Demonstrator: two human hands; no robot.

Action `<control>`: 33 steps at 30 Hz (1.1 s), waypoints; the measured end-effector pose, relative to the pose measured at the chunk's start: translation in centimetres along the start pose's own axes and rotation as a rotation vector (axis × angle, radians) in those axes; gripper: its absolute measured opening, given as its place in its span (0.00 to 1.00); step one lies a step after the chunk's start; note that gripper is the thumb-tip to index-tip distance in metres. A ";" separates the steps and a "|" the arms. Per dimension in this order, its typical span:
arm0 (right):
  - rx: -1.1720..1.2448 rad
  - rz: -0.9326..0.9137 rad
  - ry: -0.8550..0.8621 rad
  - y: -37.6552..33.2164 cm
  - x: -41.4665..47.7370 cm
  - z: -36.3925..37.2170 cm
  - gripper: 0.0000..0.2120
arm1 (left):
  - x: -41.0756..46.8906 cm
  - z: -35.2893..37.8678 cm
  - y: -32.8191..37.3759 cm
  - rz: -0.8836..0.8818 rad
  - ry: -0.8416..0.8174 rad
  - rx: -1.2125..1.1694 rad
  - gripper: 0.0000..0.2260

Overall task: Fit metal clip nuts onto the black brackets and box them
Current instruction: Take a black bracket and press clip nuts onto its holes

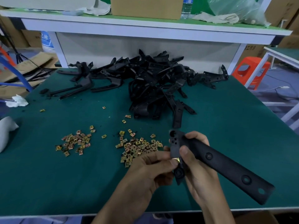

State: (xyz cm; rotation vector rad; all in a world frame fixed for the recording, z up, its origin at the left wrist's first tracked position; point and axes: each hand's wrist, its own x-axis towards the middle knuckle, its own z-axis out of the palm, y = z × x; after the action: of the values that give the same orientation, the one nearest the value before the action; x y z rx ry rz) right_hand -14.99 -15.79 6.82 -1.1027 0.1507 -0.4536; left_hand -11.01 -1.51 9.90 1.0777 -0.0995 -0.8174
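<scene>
Barely visible — clip nut point(176, 159) against bracket point(226, 165)

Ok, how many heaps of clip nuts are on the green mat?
2: a left heap and a right heap by the left hand, which may hide some nuts. Several strays lie scattered beyond them.

Bracket pile point(155, 81) at 12 o'clock on the tabletop point(226, 126) — nearer, left clip-nut heap point(74, 141) at 8, right clip-nut heap point(137, 147) at 6. Held bracket point(210, 157) at 4, right of that heap, single clip nut point(176, 159) against it. Shelf point(145, 28) behind — box point(145, 7) on it.
</scene>
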 end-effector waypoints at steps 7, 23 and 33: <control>-0.102 -0.029 0.088 1.2 0.0 -2.9 0.22 | 3.2 -0.7 -1.4 0.003 -0.045 0.379 0.13; 0.062 0.118 0.234 3.7 1.7 -6.4 0.09 | 13.3 -5.3 -0.7 0.402 0.068 1.801 0.12; 0.133 0.126 0.211 3.4 1.6 -5.8 0.09 | 12.2 -6.6 -0.2 0.340 0.145 1.308 0.02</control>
State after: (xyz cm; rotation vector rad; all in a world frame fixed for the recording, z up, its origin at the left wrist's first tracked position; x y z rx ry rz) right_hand -14.62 -19.99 1.34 -0.9084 0.3685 -0.4595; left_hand 0.53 -4.45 2.75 2.2531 -0.7471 -0.2840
